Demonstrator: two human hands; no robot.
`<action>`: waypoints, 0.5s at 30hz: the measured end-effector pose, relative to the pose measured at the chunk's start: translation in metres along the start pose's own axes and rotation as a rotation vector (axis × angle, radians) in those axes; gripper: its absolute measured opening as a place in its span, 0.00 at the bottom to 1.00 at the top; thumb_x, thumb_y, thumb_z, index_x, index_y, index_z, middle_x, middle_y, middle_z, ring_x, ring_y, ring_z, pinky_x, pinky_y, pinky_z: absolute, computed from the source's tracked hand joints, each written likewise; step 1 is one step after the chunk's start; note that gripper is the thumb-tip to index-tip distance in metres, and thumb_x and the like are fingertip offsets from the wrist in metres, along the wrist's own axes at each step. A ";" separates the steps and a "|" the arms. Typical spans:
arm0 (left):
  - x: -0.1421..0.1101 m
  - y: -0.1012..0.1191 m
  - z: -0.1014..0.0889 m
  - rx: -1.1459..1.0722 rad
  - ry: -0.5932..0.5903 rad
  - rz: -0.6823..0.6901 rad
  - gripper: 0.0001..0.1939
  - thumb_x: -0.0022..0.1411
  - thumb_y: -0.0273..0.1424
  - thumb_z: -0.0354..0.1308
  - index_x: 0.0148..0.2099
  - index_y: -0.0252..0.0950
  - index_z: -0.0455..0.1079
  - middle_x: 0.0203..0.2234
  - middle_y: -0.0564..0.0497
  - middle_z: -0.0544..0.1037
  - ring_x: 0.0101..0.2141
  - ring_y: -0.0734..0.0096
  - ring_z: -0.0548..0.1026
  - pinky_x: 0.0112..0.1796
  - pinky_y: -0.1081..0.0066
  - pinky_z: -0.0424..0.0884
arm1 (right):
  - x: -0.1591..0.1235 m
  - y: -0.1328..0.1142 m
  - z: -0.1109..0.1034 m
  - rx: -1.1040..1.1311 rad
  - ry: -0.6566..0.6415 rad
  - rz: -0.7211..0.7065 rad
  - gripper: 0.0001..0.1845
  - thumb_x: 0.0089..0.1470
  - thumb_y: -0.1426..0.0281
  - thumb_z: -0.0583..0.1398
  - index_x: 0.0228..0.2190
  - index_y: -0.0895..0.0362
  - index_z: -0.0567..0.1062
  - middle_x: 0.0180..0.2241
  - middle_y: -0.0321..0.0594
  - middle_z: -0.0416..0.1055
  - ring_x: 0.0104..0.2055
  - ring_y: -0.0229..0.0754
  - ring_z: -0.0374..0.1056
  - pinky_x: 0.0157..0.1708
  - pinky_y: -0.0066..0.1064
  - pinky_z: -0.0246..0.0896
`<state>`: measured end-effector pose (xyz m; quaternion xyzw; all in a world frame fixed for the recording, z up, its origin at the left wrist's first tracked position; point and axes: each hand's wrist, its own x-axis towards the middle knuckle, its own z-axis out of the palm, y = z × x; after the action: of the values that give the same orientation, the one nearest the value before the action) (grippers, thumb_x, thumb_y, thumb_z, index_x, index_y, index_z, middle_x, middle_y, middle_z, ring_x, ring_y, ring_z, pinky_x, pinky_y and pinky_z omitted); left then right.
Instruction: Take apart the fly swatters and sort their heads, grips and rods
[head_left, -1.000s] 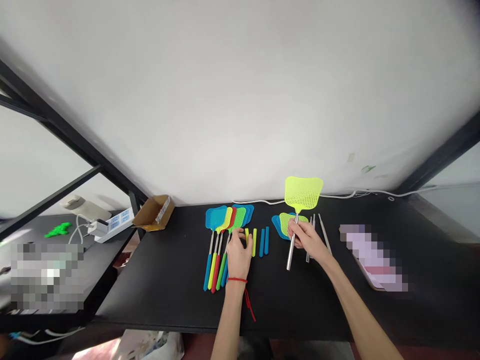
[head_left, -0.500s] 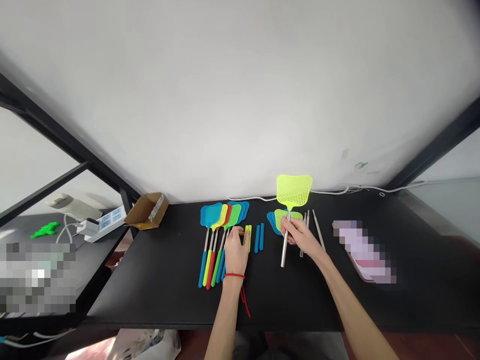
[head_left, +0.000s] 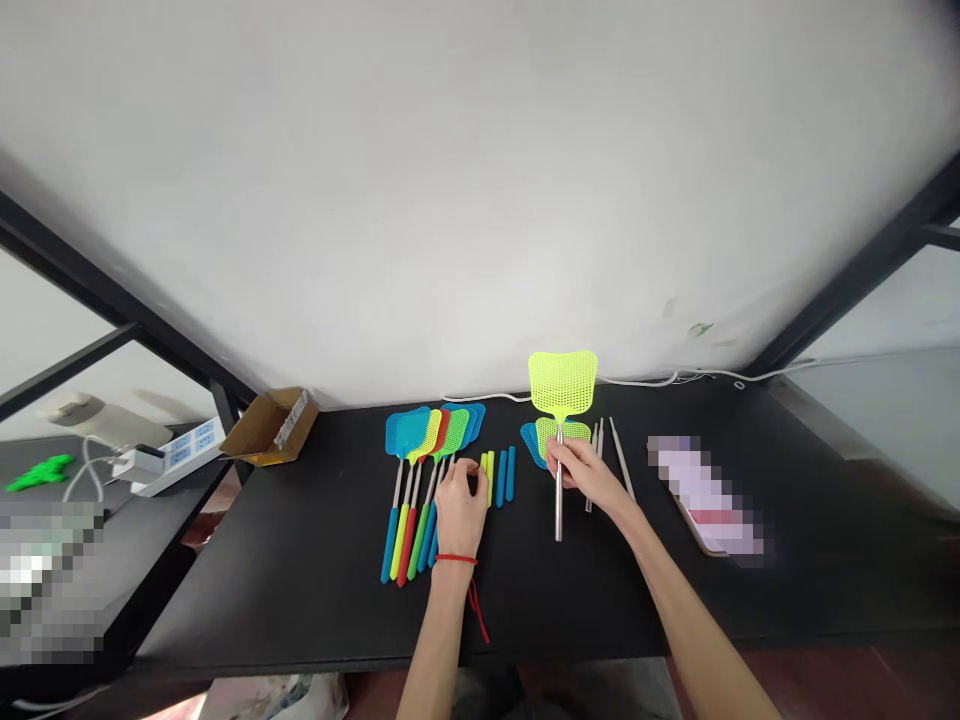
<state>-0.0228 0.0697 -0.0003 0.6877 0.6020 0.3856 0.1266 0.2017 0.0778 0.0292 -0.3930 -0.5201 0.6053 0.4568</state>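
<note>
My right hand [head_left: 581, 472] grips the bare metal rod of a yellow fly swatter [head_left: 562, 382], head pointing away from me, above a small pile of blue and yellow swatter heads [head_left: 534, 441]. My left hand [head_left: 459, 500] rests fingers curled on the black table [head_left: 315, 560], pinching at a yellow handle sleeve [head_left: 487, 474] next to two blue sleeves [head_left: 505, 474]. Left of that hand lies a row of finished swatters [head_left: 420, 470] with blue, yellow, red and green handles. A red string is round my left wrist.
Bare metal rods [head_left: 609, 455] lie right of my right hand. A blurred flat object [head_left: 705, 495] lies further right. An open cardboard box [head_left: 270, 425] sits at the table's back left corner; a power strip [head_left: 169, 460] is on the neighbouring table. A white cable runs along the wall.
The camera has shifted, so everything sits further left in view. My right hand has brought the yellow swatter's rod nearly straight upright in the picture. My left hand stays at the yellow sleeves.
</note>
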 end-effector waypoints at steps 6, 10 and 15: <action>0.001 0.016 -0.009 -0.251 0.071 -0.073 0.12 0.69 0.38 0.53 0.42 0.36 0.73 0.28 0.49 0.72 0.24 0.71 0.68 0.27 0.70 0.62 | -0.005 -0.005 0.002 -0.126 -0.081 0.027 0.28 0.65 0.53 0.54 0.18 0.56 0.64 0.19 0.31 0.54 0.19 0.33 0.47 0.21 0.31 0.38; 0.003 0.036 -0.011 -0.747 -0.229 -0.175 0.17 0.68 0.44 0.56 0.43 0.35 0.74 0.24 0.54 0.67 0.20 0.79 0.60 0.21 0.75 0.55 | -0.006 -0.008 0.010 -0.316 -0.221 -0.034 0.29 0.67 0.58 0.52 0.16 0.56 0.63 0.17 0.32 0.56 0.21 0.34 0.52 0.25 0.32 0.45; 0.013 0.049 0.001 -1.097 -0.284 -0.288 0.21 0.63 0.47 0.62 0.31 0.34 0.66 0.20 0.59 0.60 0.16 0.85 0.52 0.18 0.77 0.49 | -0.007 -0.010 0.020 -0.339 -0.357 -0.004 0.28 0.66 0.61 0.53 0.16 0.56 0.63 0.17 0.32 0.58 0.21 0.34 0.51 0.26 0.31 0.45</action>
<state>0.0137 0.0695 0.0354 0.4777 0.3788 0.5241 0.5947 0.1863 0.0664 0.0423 -0.3496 -0.6877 0.5682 0.2863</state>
